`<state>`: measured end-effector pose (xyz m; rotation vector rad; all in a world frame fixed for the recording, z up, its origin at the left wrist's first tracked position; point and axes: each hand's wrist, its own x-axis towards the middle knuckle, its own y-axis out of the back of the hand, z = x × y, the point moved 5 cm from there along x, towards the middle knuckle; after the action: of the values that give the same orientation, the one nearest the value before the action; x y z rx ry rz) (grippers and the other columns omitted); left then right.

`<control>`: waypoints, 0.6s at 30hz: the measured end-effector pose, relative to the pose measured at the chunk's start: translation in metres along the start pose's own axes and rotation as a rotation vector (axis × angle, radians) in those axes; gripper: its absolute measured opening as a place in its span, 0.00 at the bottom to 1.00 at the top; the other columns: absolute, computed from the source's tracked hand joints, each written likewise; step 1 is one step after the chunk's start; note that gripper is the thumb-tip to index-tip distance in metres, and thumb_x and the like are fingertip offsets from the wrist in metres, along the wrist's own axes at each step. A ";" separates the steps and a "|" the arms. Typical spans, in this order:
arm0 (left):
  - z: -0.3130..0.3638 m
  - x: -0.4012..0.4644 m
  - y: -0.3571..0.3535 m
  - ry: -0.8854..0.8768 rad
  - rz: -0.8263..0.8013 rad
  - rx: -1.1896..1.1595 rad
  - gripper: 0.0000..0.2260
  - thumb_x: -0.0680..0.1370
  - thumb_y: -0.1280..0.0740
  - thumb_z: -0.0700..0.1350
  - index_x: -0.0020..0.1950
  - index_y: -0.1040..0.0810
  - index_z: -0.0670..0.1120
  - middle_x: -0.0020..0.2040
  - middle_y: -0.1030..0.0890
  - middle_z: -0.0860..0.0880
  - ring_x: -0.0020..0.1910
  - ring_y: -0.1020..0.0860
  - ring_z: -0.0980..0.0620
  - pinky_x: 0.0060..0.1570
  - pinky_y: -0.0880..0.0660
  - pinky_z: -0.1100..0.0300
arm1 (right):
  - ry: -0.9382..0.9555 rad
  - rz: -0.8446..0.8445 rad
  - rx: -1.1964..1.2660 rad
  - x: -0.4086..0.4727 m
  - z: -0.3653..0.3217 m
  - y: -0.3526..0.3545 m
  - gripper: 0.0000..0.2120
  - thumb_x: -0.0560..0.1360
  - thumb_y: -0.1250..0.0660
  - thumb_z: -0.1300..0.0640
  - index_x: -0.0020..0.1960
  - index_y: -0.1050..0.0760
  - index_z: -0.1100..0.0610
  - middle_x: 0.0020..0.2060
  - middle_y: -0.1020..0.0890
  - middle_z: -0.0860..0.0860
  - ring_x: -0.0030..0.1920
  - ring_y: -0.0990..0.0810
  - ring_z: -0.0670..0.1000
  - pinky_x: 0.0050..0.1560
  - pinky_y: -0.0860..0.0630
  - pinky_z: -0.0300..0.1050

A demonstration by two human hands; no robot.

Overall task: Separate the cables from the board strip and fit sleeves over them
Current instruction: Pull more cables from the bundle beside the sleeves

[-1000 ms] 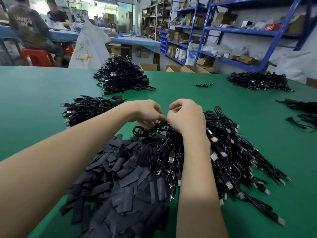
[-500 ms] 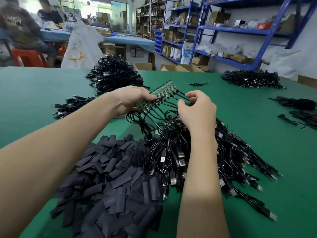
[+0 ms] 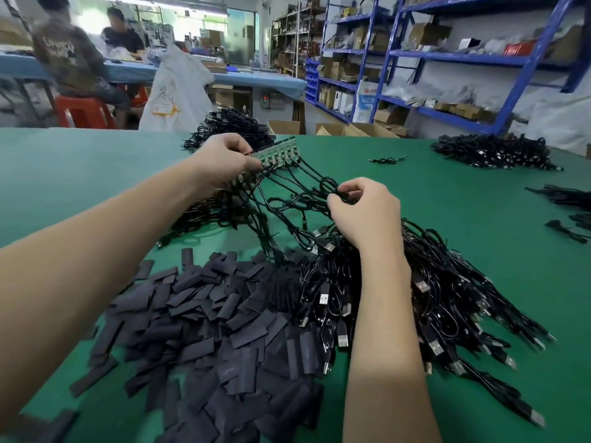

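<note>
A white plastic bag (image 3: 177, 91) stands past the table's far edge, its contents hidden; open cardboard boxes (image 3: 348, 129) sit to its right. The left hand (image 3: 224, 159) pinches the near end of the green board strip (image 3: 278, 155), held above the table, its long axis running away and to the right. Black cables (image 3: 287, 180) hang from it toward the right hand (image 3: 367, 209), whose fingers curl around a bunch of them. Below lie flat black sleeves (image 3: 198, 314) and a heap of USB cables (image 3: 447, 298) on the green table (image 3: 80, 174). Blue shelving (image 3: 447, 55) lines the right wall.
</note>
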<state>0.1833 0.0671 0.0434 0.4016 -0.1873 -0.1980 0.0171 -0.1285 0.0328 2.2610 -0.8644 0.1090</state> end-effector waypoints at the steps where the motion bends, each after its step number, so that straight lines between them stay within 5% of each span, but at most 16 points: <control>1: -0.002 -0.003 0.004 -0.008 -0.008 0.020 0.13 0.75 0.24 0.42 0.38 0.27 0.50 0.35 0.27 0.49 0.29 0.31 0.53 0.25 0.35 0.64 | 0.028 -0.014 0.004 0.000 -0.005 -0.005 0.13 0.77 0.33 0.50 0.61 0.21 0.49 0.55 0.19 0.46 0.43 0.23 0.44 0.45 0.25 0.43; 4: -0.015 -0.013 0.015 -0.012 0.009 0.073 0.09 0.76 0.25 0.41 0.43 0.25 0.48 0.39 0.24 0.46 0.29 0.32 0.54 0.20 0.36 0.70 | 0.108 -0.090 0.023 -0.003 -0.021 -0.026 0.14 0.78 0.32 0.50 0.62 0.21 0.49 0.56 0.19 0.46 0.40 0.26 0.37 0.37 0.31 0.37; 8: -0.042 -0.030 0.032 0.029 0.078 0.021 0.08 0.77 0.25 0.43 0.44 0.24 0.49 0.41 0.23 0.47 0.30 0.32 0.54 0.21 0.36 0.70 | 0.153 -0.250 -0.068 -0.011 -0.028 -0.054 0.18 0.78 0.32 0.51 0.66 0.25 0.50 0.41 0.24 0.41 0.40 0.25 0.41 0.39 0.28 0.41; 12: -0.059 -0.045 0.042 0.047 0.130 -0.161 0.08 0.75 0.24 0.45 0.44 0.23 0.51 0.38 0.25 0.47 0.25 0.33 0.58 0.22 0.38 0.66 | 0.138 -0.321 -0.154 -0.014 -0.027 -0.067 0.23 0.77 0.31 0.50 0.70 0.28 0.50 0.56 0.22 0.50 0.51 0.20 0.53 0.54 0.21 0.51; 18: -0.064 -0.061 0.040 0.028 0.119 -0.291 0.07 0.74 0.23 0.46 0.44 0.21 0.53 0.48 0.23 0.43 0.36 0.29 0.51 0.36 0.35 0.58 | 0.210 -0.214 0.022 -0.017 -0.034 -0.081 0.23 0.79 0.32 0.48 0.72 0.31 0.51 0.67 0.25 0.50 0.63 0.26 0.52 0.54 0.32 0.45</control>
<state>0.1443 0.1402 -0.0067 0.1036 -0.1516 -0.0996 0.0594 -0.0545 0.0054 2.2978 -0.5112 0.2544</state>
